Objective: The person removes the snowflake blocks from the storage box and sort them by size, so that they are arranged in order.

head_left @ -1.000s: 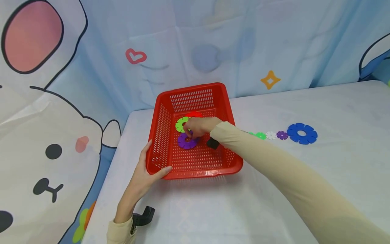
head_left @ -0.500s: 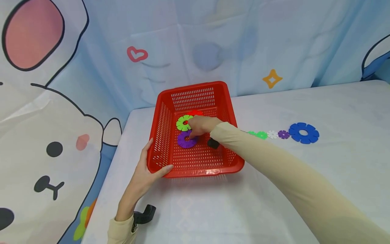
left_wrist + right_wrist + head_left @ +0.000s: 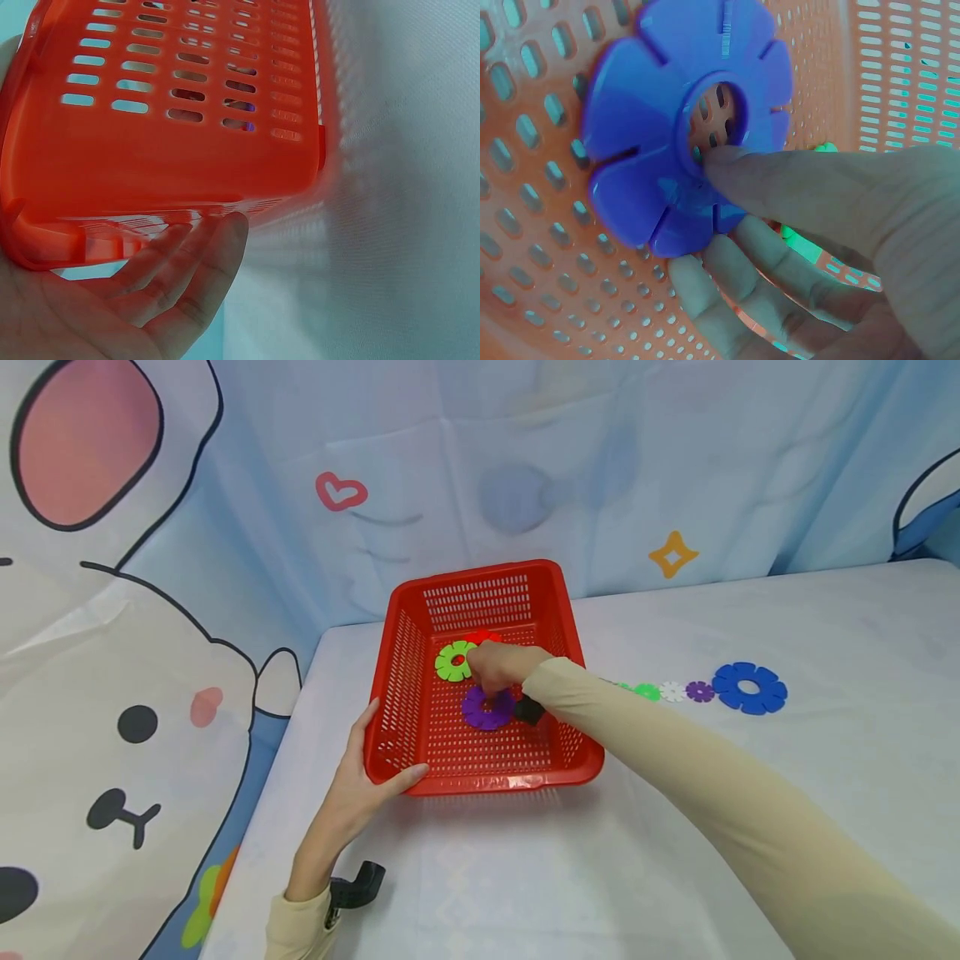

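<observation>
A red plastic basket (image 3: 468, 787) with slotted walls appears tilted in the head view. My left hand (image 3: 354, 793) grips its near left corner, thumb over the rim and fingers along the outer wall (image 3: 165, 169). Inside the basket, my right hand (image 3: 504, 665) pinches a purple flower-shaped disc (image 3: 476, 717). In the right wrist view the thumb lies at the disc's centre hole, and the other fingers meet the lower edge of its petals (image 3: 634, 112). Beside the hand lies a lime-green flower disc (image 3: 445, 669); behind it a red one (image 3: 483, 636) is partly hidden.
Right of the basket, a row of flower discs lies on the white-covered table (image 3: 825, 793): a large blue one (image 3: 767, 690), a small purple one (image 3: 701, 692), a white one (image 3: 672, 692) and green ones (image 3: 647, 692). My right sleeve hides the row's left end. A printed blue curtain (image 3: 450, 485) hangs behind.
My right hand has drawn the purple disc to the right across the basket, away from the lime-green one. My left hand keeps its grip on the corner.
</observation>
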Available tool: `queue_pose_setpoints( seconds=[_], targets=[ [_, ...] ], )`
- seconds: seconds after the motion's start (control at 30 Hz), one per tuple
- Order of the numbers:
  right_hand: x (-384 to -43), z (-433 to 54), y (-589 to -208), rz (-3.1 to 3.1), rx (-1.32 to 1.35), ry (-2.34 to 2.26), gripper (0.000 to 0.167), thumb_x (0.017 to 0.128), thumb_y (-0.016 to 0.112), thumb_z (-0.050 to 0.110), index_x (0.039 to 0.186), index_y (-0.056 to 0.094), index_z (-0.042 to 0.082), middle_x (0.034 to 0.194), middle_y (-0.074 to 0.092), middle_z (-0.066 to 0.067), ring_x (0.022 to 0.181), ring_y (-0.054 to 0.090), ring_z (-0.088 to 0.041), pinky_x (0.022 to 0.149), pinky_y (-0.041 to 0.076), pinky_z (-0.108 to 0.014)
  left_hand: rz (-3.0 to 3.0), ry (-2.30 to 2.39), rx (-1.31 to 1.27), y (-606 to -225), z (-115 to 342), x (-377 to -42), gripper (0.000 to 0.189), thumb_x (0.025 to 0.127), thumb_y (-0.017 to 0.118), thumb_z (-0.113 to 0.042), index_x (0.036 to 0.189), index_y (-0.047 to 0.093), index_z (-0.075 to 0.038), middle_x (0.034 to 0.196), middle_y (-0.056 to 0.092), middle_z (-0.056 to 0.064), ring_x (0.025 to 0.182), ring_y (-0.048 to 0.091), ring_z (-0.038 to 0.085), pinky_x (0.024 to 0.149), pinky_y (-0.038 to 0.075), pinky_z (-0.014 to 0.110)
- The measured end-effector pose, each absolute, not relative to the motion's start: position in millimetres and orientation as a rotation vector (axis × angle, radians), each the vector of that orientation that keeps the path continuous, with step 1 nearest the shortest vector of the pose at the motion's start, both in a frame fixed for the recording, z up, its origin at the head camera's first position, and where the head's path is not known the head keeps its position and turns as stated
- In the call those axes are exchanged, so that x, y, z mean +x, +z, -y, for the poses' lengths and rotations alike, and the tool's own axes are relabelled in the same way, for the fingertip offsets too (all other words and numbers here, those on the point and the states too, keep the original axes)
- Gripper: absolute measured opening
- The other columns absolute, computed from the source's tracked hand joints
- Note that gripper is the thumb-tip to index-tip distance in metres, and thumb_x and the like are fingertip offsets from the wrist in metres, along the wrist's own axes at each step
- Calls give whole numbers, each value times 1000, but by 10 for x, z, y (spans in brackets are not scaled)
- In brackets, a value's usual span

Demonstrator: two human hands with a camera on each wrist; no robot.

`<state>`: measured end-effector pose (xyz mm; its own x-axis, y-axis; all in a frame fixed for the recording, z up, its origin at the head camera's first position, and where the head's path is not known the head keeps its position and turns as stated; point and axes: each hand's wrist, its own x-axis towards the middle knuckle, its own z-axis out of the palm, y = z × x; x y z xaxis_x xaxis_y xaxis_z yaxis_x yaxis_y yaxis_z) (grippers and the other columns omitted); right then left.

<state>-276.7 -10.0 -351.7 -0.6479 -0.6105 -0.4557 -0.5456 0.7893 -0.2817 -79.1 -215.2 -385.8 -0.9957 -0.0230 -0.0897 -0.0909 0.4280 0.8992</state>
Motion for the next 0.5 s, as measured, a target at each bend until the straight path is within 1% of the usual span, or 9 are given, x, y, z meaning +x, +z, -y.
queue_pose_setpoints(
  seconds=[0.03,0.1,0.2,0.27,0.3,0.33,0.4,0.5],
  targets=[
    [-2764,98,-3512,-2435,-851,-155,11,97,70,3,106,75,5,98,67,-3,82,53,-13,74,53,-24,-2599,1647,-99,-3856,2151,-790,106,88,82,-34,167,12,-28,164,30,11,147,36,35,108,50,56],
    [-2754,94,-3499,-2428,-833,-157,10,96,70,1,105,74,4,97,66,-3,80,52,-13,70,51,-23,-2591,1658,-95,-3856,2149,-791,106,88,82,-34,167,12,-28,164,30,11,146,36,35,108,50,56],
    [-2754,88,-3499,-2417,-780,-164,6,94,70,1,98,71,5,88,60,-2,71,48,-13,58,45,-23,-2580,1672,-90,-3856,2146,-792,106,89,82,-33,167,12,-27,164,30,11,146,36,35,108,51,56],
    [-2758,67,-3498,-2418,-741,-180,5,93,72,1,93,70,7,82,55,-1,65,45,-12,54,41,-23,-2578,1672,-87,-3856,2136,-797,106,89,82,-33,167,12,-27,164,30,11,146,36,35,108,50,56],
    [-2755,54,-3494,-2418,-726,-198,5,93,72,2,93,71,6,80,54,-1,65,45,-13,53,41,-23,-2578,1671,-87,-3854,2132,-797,106,89,82,-33,168,12,-27,165,29,11,146,36,35,108,50,56],
    [-2748,39,-3486,-2425,-725,-218,6,92,74,2,92,71,7,81,55,-1,65,46,-13,53,43,-23,-2581,1669,-87,-3850,2129,-793,106,89,82,-33,168,12,-26,165,29,12,147,35,35,108,50,56],
    [-2719,8,-3454,-2434,-745,-259,8,91,76,2,93,71,7,82,56,0,67,48,-13,57,45,-24,-2589,1658,-93,-3843,2128,-783,106,89,82,-34,168,11,-27,165,28,12,147,35,35,109,49,57],
    [-2652,-38,-3383,-2439,-798,-325,14,89,82,4,95,70,7,89,61,-2,72,53,-15,62,51,-26,-2602,1649,-97,-3833,2128,-767,106,89,82,-34,168,10,-27,166,27,12,147,35,36,110,48,58]
  ],
)
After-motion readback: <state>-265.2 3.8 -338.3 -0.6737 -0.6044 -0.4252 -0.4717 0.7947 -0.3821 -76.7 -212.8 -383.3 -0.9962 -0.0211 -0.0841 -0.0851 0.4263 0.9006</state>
